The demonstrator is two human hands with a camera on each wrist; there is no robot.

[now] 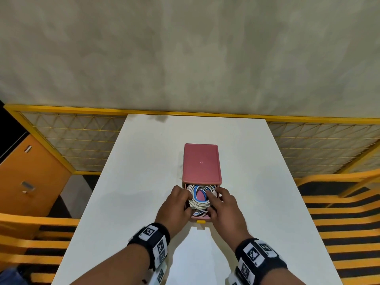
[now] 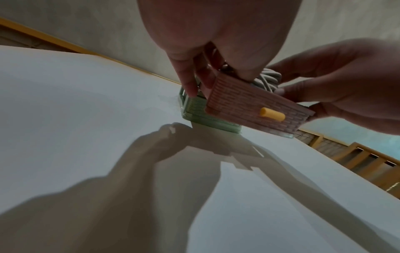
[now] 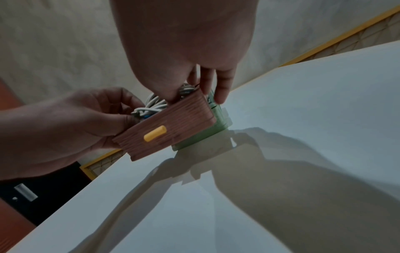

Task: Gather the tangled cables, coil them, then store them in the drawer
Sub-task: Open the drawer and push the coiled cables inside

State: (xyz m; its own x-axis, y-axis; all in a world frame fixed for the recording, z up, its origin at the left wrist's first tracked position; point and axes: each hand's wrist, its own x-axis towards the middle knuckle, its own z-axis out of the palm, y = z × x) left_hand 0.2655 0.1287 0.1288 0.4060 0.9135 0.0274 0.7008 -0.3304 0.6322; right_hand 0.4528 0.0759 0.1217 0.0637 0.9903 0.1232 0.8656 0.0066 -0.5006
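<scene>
We see white and blue cables (image 1: 200, 197) coiled inside the pulled-out pink drawer (image 1: 200, 218), apparently bulging above its rim; its yellow handle (image 1: 201, 221) faces us.

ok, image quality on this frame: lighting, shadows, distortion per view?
Head view: evenly lit and sharp enough, the coiled cables in the drawer readable, with wide-angle bowing of the yellow railing. Left wrist view: dim, tilted, long arm shadows across the table, palm close and soft. Right wrist view: equally dark, colours muted, drawer front stretched by the lens.
</scene>
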